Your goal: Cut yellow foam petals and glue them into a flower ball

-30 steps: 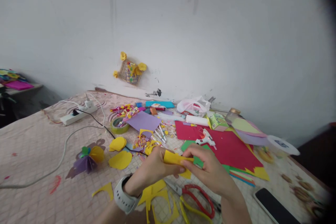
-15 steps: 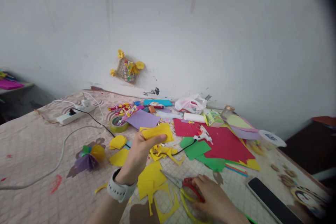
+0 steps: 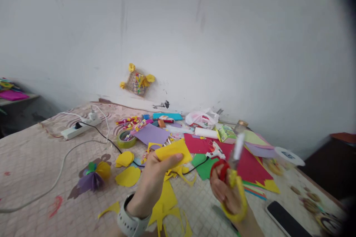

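Note:
My left hand (image 3: pixel 157 177), with a white watch on its wrist, pinches a piece of yellow paper (image 3: pixel 174 152) between thumb and fingers above the table. On the right, my right hand (image 3: pixel 226 194) is raised and closed around scissors (image 3: pixel 233 174) with one red and one yellow handle loop. Their blades point up and are blurred by motion. Yellow paper scraps (image 3: pixel 168 207) with curved cut edges lie below my left hand. Rounded yellow paper pieces (image 3: pixel 128 176) rest to its left.
Behind my hands are a white glue gun (image 3: pixel 215 151) on red paper (image 3: pixel 250 163), a tape roll (image 3: pixel 125 139) and purple paper (image 3: pixel 151 127). A power strip (image 3: pixel 80 129) with cables and a purple paper flower (image 3: pixel 90 181) are on the left. A phone (image 3: pixel 286 220) lies at right.
My right hand has lifted the scissors off the table, turning the blades upward. My left hand has shifted slightly right with the yellow paper. The view has tilted a little upward.

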### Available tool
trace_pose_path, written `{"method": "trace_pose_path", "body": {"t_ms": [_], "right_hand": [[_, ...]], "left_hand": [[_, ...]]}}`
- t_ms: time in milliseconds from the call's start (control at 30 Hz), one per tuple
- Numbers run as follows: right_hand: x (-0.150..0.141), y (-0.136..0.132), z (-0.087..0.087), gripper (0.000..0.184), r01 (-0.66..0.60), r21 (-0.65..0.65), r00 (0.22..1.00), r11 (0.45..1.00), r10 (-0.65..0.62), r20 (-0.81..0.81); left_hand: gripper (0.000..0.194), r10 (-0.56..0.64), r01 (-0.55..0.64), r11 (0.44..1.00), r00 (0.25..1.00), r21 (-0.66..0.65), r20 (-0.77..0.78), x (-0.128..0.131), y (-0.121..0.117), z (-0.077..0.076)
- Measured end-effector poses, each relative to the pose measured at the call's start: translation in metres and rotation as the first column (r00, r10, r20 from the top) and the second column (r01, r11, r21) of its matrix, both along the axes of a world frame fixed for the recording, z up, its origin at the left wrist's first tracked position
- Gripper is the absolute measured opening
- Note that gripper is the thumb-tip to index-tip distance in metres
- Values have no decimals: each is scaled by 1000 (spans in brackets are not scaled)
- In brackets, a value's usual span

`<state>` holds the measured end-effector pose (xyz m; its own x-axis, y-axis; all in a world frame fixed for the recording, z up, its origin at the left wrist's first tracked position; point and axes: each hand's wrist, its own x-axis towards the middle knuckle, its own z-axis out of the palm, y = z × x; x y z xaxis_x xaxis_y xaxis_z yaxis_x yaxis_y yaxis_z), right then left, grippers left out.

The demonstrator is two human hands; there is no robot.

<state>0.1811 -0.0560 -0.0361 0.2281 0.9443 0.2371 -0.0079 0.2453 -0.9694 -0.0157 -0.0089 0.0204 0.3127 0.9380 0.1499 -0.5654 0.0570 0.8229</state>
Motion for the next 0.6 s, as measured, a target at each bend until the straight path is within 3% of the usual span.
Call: {"method": "trace_pose_path", "body": {"t_ms": [67,133,367,467,600], "right_hand": [[-19,10,18,34,3,178,984,984,29,-176],[-36,15,31,35,23,237,976,971,29,-217],[-49,22,39,23,-38,134,999,990,37,10],[-46,27,39,24,-50,133,999,990,51,0],[-43,31,37,24,-68,108,996,992,74,-56]], "left_hand": [[8,-12,12,1000,1000,-1,-12,6,-3,-2],[8,-5,5,1000,1000,4,-21,10,-4,-4],[14,-51,54,998,997,38,-62,13,-1,-8],[18,-37,37,999,997,-3,-65,16,3,-13],[25,-136,134,989,990,-66,-37,15,8,-14]]}}
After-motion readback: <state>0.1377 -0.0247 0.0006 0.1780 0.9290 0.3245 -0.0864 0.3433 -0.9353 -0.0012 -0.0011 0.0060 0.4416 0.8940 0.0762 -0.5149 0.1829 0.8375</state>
